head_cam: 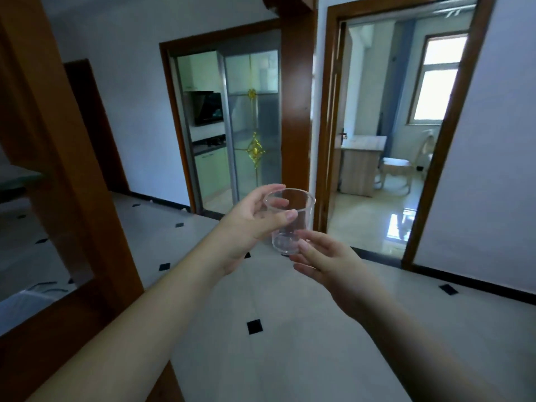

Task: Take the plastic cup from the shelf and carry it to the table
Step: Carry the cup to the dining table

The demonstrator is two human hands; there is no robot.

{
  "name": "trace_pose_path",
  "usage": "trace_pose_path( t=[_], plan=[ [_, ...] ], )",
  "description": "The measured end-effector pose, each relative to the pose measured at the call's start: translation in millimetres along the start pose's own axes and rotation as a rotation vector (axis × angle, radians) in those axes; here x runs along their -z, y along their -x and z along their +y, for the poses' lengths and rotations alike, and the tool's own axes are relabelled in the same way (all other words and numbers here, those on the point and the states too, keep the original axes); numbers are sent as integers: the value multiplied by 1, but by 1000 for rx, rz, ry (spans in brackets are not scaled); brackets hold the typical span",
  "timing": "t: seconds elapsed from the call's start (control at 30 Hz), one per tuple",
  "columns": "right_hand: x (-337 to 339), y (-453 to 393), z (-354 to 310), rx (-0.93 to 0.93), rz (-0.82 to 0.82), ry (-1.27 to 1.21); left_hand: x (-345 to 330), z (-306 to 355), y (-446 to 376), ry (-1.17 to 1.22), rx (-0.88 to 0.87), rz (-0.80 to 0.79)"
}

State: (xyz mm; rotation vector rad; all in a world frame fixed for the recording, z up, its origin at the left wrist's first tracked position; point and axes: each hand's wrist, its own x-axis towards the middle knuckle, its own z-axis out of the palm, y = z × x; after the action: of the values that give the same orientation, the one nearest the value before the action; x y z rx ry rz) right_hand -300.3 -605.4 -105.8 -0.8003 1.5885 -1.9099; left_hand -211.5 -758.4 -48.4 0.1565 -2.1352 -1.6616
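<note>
The clear plastic cup [290, 220] is held upright in the air at the centre of the view, above a pale tiled floor [278, 343] set with small black diamonds; it touches no surface, and nothing can be seen inside it. The left hand [249, 224] pinches the cup near its rim, thumb on the near wall and fingers curled round the far side; the right hand [327, 261] sits just below at about 5 o'clock from the cup, fingers loosely spread, its fingertips touching the cup's base without closing round it.

The floor lies open from 6 o'clock up to the cup and onward to the two doorways. At 9 o'clock a wooden partition frame [72, 181] stands close beside the left forearm, its lower edge running down to 7 o'clock. At 12 o'clock a brown wooden pillar [295, 111] separates the openings. At 11 o'clock a sliding glass door [253, 126] with gold ornament stands partly open on a kitchen, where green cabinets [213, 171] sit under a dark counter. At 1 o'clock an open doorway with a wooden door frame [326, 126] leads to a bright room with a wooden desk [359, 166], a pale chair [397, 166] and a window [438, 79]; at 3 o'clock a white wall [493, 169] ends in a black skirting edge.
</note>
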Motion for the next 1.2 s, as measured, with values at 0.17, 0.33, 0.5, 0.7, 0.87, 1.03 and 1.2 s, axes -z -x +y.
trace_pose_path(
  t=[0.17, 0.33, 0.5, 0.7, 0.87, 1.03, 1.2],
  plan=[
    [28, 37, 8, 8, 167, 1, -39, -15, -9, 35, -4, -152],
    [70, 79, 4, -1, 330, 57, -98, -17, -19, 81, -22, -342],
    [121, 129, -7, 17, 527, 52, -178, -1, -24, 109, -66, -507],
    [200, 199, -21, 56, 739, 24, -298, 19, -22, 160, -89, -691],
    [277, 264, -28, 78, 873, 6, -404, 40, -11, 205, -66, -829],
    [347, 327, -41, 99, 964, -28, -506, 62, 4, 257, -59, -930],
    [404, 383, -51, 126, 1043, -65, -591, 81, 19, 289, -50, -1017]
  ],
)
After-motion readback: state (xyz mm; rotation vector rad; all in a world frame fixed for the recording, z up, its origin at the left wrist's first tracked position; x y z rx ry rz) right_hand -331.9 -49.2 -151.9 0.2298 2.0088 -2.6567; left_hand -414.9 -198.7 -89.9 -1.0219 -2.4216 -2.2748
